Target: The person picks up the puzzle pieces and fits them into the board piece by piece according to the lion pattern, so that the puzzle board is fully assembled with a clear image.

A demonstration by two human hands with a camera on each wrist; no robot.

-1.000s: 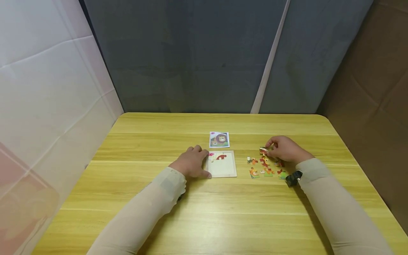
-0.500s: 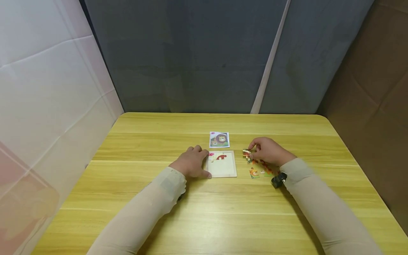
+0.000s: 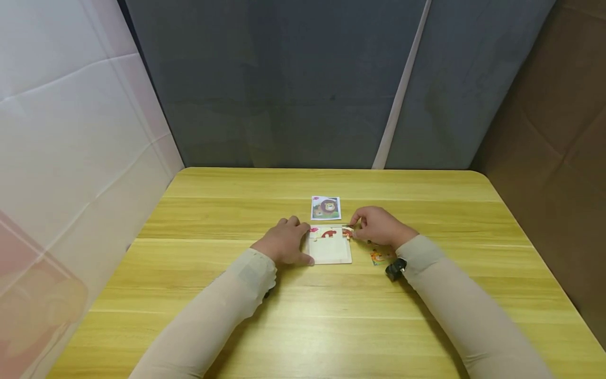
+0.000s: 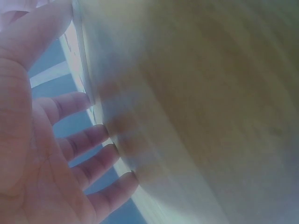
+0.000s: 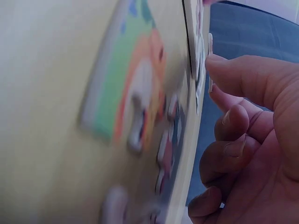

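Note:
A pale wooden puzzle tray (image 3: 329, 252) lies mid-table with a pink piece (image 3: 314, 229) and a red piece (image 3: 329, 233) set along its top row. My left hand (image 3: 284, 242) rests against the tray's left edge; in the left wrist view its fingers (image 4: 86, 144) lie relaxed and touch that edge. My right hand (image 3: 376, 227) pinches a small orange-red puzzle piece (image 3: 347, 232) at the tray's top right corner. The right wrist view shows its curled fingers (image 5: 236, 79) close to the blurred loose pieces (image 5: 140, 102).
A lion picture card (image 3: 325, 207) lies just behind the tray. Several loose coloured pieces (image 3: 379, 257) sit right of the tray, partly under my right wrist. The yellow wooden table (image 3: 303, 310) is walled by grey, white and brown panels.
My right hand has carried a puzzle piece leftward from the loose pile to the tray's top right corner. The left hand has stayed still.

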